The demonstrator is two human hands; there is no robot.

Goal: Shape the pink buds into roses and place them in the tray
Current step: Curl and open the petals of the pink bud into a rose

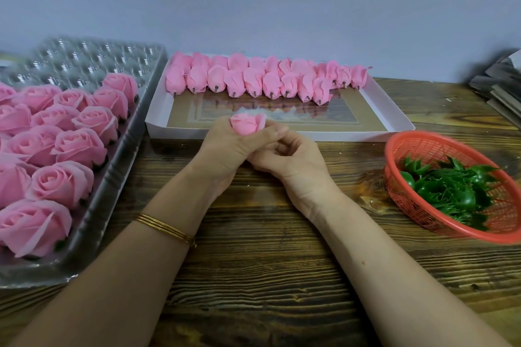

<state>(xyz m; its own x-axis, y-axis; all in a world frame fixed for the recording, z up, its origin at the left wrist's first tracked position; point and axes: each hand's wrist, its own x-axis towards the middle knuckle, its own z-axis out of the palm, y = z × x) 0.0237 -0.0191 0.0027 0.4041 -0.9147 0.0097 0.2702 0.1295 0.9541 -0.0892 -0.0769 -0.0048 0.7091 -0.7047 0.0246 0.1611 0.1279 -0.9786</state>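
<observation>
I am holding a pink bud (248,125) upright in my left hand (225,146) above the wooden table (253,276), just in front of the near edge of a white box (394,110). My left fingers are curling round the bud's lower half, so that only its top is showing above my fist. My right hand (290,160) is pressing against the left from the right, its fingers curled in beneath the bud; whether they are gripping its base I cannot tell, because that part is hidden.

Two rows of unshaped buds (253,79) are lying along the far side of the box, their dark stubs pointing toward me. To my left, the clear plastic tray (118,177) is carrying finished roses (70,146) across its near portion, while its far cells are standing bare. To my right, a red basket (400,155) is sitting on the table with green leaves (451,189) heaped inside. Thin gold bangles (166,229) are circling my left wrist.
</observation>
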